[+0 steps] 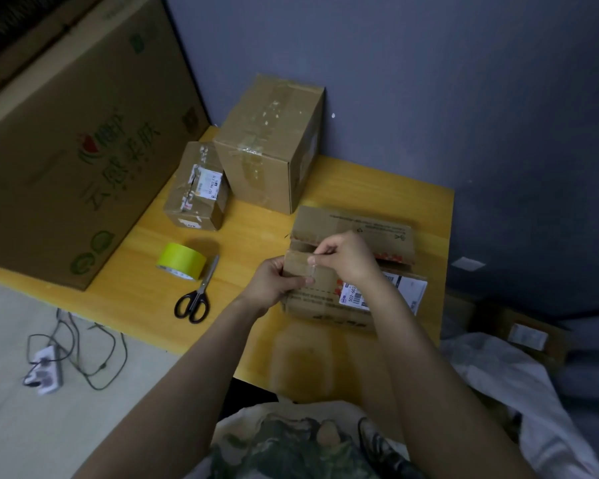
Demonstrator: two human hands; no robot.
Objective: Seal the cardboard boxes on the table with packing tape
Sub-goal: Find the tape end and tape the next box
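The low brown cardboard box (325, 304) lies at the right of the yellow wooden table (135, 271), its top not yet closed. The left hand (274, 283) curls around its left end, I think to keep it steady. The right hand (346, 259), wrist bent down, pinches the end flap (296, 264) between thumb and forefinger. The yellow-green tape roll (180, 266) and black-handled scissors (196, 295) wait untouched nearby.

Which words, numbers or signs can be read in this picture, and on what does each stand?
"502-602": on the white label of the flat box.
On its flaps, the printed lines: too blurred.
On the large carton, the green characters: too blurred to read surely.
On the small box, the shipping label: too small.
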